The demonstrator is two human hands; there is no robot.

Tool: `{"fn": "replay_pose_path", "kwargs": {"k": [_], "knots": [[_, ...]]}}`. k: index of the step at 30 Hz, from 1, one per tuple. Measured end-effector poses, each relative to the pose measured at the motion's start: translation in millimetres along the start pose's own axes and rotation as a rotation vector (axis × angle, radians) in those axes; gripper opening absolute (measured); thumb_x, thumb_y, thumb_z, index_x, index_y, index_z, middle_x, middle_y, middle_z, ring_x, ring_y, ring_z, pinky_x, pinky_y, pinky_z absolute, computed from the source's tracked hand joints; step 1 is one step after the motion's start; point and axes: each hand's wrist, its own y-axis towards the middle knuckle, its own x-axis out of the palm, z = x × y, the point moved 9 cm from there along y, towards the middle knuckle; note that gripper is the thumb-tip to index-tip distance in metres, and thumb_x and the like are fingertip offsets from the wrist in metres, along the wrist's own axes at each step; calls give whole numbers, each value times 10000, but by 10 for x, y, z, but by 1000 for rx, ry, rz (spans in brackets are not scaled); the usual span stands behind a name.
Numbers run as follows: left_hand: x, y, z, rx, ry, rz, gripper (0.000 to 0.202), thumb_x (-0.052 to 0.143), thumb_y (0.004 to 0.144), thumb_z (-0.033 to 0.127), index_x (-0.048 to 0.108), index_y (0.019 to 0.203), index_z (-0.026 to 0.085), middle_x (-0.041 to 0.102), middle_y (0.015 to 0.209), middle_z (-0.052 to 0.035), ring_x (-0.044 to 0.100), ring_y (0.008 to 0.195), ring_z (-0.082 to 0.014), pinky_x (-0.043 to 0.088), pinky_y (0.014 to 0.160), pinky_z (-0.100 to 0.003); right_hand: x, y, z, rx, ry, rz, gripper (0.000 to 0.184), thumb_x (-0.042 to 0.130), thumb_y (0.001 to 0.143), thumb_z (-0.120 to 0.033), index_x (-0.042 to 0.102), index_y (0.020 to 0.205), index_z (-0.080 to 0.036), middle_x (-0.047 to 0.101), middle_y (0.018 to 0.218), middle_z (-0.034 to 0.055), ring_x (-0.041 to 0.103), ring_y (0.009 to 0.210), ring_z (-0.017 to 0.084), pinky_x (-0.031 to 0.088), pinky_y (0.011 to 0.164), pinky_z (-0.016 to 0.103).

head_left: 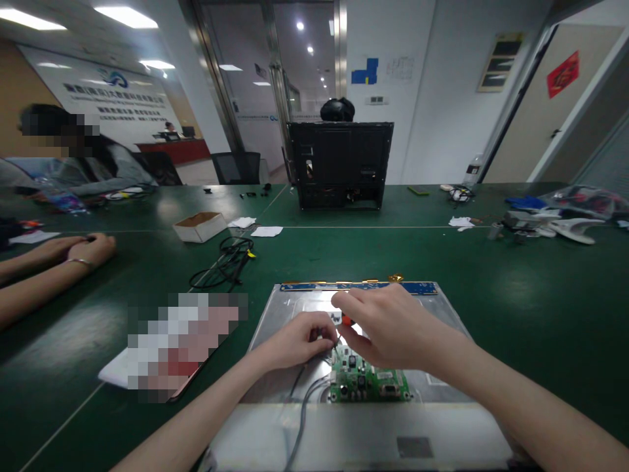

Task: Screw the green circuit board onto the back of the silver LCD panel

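A silver metal panel (pixel 285 308), the back of a display, lies flat on the green table in front of me. A green circuit board (pixel 368 383) sits on its near half, and a narrow blue board strip (pixel 413 287) runs along its far edge. My left hand (pixel 295 341) is closed in a pinch just above the green board, next to grey cables (pixel 302 400). My right hand (pixel 388 324) is closed round a small tool with an orange-red handle (pixel 346 320), held over the same spot.
A black monitor back (pixel 341 164) stands upright at the far side. An open cardboard box (pixel 199 226), a coil of black cable (pixel 226 262) and white papers lie mid-table. Another person's forearms (pixel 54 255) rest at left. Clutter lies far right.
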Motion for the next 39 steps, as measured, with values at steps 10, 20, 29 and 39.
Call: {"fn": "replay_pose_path", "kwargs": {"k": [10,20,29,39], "knots": [[3,-12,-10,-8,5,20,103,557,786,132,633,848,161,641,789,-8,553,716,-162,432,666,-260,49,36,83,40,9,30,151,465,948,-304,546,929,-177,666,733,19,503,547,111,171,499,268],[1,-18,8,2,-4,13,93,572,776,123,632,838,158,620,762,4,525,675,-140,410,625,-233,30,36,72,40,127,-24,141,508,883,-229,509,1006,-160,661,822,32,542,636,130,252,523,260],[-9,-5,18,-31,-6,11,37,593,763,142,616,779,166,571,691,28,480,624,-126,386,595,-220,9,19,87,30,157,-43,170,517,840,-195,510,1007,-163,647,890,41,532,644,122,266,522,253],[-20,0,29,2,1,19,54,563,763,153,572,711,165,534,661,31,484,633,-139,366,592,-234,20,19,91,20,137,-18,189,508,943,-371,544,913,-188,669,746,4,546,589,115,213,508,257]]}}
